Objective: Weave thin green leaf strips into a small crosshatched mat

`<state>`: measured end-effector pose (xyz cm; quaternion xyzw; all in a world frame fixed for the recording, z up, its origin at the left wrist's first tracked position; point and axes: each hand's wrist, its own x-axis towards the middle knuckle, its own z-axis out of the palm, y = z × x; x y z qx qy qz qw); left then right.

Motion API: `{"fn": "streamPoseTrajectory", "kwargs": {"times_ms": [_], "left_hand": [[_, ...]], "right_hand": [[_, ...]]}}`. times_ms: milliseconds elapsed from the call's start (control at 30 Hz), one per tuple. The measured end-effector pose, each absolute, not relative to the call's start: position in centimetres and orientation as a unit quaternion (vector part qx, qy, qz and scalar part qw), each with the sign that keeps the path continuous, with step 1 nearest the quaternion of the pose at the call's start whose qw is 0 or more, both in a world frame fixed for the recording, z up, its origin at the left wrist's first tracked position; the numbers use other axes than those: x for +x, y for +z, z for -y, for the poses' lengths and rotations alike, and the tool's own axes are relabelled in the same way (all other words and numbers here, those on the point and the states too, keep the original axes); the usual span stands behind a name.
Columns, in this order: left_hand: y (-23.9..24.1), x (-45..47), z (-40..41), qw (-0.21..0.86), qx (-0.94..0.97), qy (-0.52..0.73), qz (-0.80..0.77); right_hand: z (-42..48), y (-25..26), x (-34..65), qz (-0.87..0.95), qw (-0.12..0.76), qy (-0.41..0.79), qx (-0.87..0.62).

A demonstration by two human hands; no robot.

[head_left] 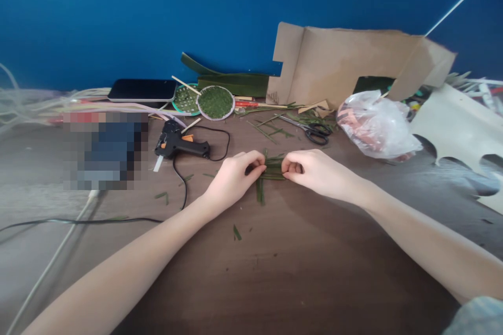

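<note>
Several green leaf strips (273, 171) lie crossed over each other on the brown table, some running sideways and a pair pointing toward me. My left hand (239, 171) pinches their left ends between thumb and fingers. At the right ends, my right hand (308, 168) is closed in a similar pinch. Both hands rest low at the tabletop, a short gap apart. The fingertips partly cover the strips. Just beyond my right hand lie black-handled scissors (315, 133) among more loose leaf strips. A black glue gun (181, 142) lies on its side left of my left hand.
A pixelated dark device (112, 149) with a white cable and a phone (142, 90) are at left. Two round woven green pieces (215, 102) stand at the back. Bent cardboard (334, 60), a plastic bag (379, 125) and a cut white sheet (451, 120) fill the right.
</note>
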<state>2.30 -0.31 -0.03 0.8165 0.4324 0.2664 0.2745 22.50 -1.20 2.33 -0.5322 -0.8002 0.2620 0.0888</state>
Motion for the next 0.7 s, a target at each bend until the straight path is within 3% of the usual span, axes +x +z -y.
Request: {"fn": "streamPoseTrajectory", "kwargs": {"times_ms": [500, 700], "left_hand": [[0.02, 2.32, 0.34, 0.28, 0.813, 0.267, -0.435], [0.1, 2.34, 0.33, 0.283, 0.812, 0.264, -0.436]], "right_hand": [[1.41, 2.59, 22.4, 0.829, 0.091, 0.214, -0.509], [1.49, 2.88, 22.34, 0.801, 0.118, 0.256, -0.529]]}}
